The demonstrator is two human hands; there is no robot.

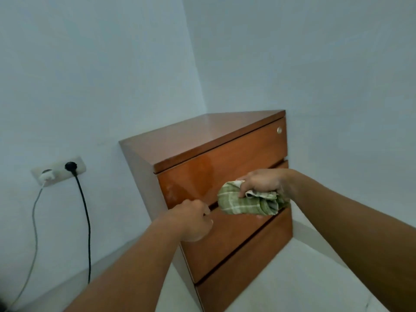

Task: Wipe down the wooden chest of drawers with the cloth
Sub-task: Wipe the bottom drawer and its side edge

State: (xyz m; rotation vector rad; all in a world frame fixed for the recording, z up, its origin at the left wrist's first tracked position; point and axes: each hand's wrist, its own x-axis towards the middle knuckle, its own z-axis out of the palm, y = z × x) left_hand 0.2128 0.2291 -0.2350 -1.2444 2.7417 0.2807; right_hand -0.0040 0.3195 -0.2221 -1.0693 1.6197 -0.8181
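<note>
A glossy brown wooden chest of drawers (pixel 202 140) stands in the corner of the room, with three drawer fronts facing me. My right hand (pixel 264 182) grips a bunched green checked cloth (pixel 245 202) and holds it against the front, at the gap between the top and middle drawers. My left hand (pixel 193 218) is curled at the top edge of the middle drawer (pixel 234 242), fingers hooked into the dark gap; the fingertips are hidden there. A small round lock (pixel 279 130) sits at the top drawer's right corner.
Pale walls meet behind the chest. On the left wall a double socket (pixel 59 170) holds a white plug with a grey cable and a black plug with a black cable (pixel 86 224) that hangs to the light floor (pixel 304 278).
</note>
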